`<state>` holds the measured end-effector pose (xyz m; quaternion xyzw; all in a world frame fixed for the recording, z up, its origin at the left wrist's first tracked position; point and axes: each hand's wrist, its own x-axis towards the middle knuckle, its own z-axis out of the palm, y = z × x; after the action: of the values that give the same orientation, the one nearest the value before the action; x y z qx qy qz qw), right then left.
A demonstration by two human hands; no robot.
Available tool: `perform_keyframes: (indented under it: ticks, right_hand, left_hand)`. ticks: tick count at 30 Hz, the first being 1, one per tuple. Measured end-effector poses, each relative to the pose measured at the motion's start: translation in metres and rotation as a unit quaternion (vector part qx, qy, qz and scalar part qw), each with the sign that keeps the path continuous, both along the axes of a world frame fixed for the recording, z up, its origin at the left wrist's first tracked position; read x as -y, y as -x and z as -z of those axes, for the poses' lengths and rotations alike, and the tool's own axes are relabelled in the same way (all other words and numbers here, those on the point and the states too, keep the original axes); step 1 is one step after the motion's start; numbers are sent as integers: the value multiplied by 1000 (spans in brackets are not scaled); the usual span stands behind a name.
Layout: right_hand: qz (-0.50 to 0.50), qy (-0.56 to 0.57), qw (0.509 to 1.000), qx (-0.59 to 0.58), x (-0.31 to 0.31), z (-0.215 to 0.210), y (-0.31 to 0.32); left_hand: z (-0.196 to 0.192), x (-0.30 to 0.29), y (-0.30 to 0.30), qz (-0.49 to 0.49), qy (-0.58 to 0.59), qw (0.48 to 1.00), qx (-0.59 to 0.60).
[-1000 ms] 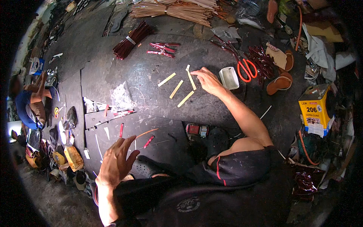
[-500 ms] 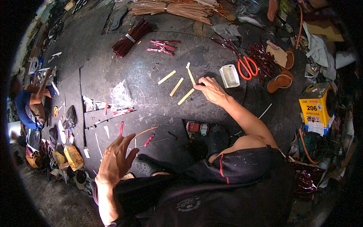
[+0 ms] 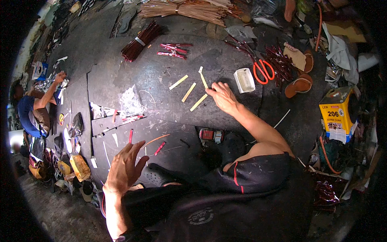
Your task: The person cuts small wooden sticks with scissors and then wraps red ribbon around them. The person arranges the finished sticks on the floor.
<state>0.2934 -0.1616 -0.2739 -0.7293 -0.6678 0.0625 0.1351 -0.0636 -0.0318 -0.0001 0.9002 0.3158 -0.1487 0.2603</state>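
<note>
My right hand (image 3: 222, 98) is over the dark work surface, fingers bent together at the lower end of a narrow pale-yellow strip (image 3: 204, 81). That strip has a whitish bent tip at its far end. Three similar strips lie close by: one strip (image 3: 178, 82) farther left, a second strip (image 3: 188, 92) in the middle, and a third strip (image 3: 198, 102) just below my fingertips. My left hand (image 3: 124, 169) hovers at the lower left, empty, thumb and fingers apart. Near it are a thin orange strip (image 3: 157, 139) and a small red wrapped piece (image 3: 160, 148).
A white tray (image 3: 244, 80) and orange-handled scissors (image 3: 263, 72) lie to the right. Farther back are a tied dark-red bundle (image 3: 139, 42), red pieces (image 3: 174, 50) and tan sticks (image 3: 183, 11). A yellow tin (image 3: 336, 115) stands right; another person (image 3: 34, 109) sits far left.
My two hands and the strips stay almost where they were. At the far left, the other person's arm and hand have shifted to the right and up a little.
</note>
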Motion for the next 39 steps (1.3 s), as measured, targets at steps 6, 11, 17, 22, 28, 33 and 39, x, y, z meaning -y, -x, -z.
perform_keyframes:
  ticks: [6, 11, 17, 22, 28, 33, 39]
  right_hand:
    - [39, -38, 998, -5, 54, -25, 20]
    - [115, -60, 991, -25, 108, -24, 38]
    - [203, -98, 974, -38, 148, -24, 33]
    - [241, -56, 968, -38, 167, -25, 31]
    - [127, -80, 985, -88, 131, -41, 29]
    - [147, -119, 975, -115, 86, -37, 21]
    - [252, -132, 956, 66, 86, -70, -44]
  left_hand:
    - [-8, 7, -5, 2, 17, 1000, -22]
    - [-19, 15, -16, 12, 23, 999, -18]
    - [-9, 13, -26, 36, 2, 999, -16]
    - [-2, 14, -33, 42, 11, 999, -14]
    - [17, 15, -41, 59, 10, 998, -22]
    - [22, 18, -60, 72, -3, 997, -31]
    - [21, 16, -63, 55, 17, 997, -47]
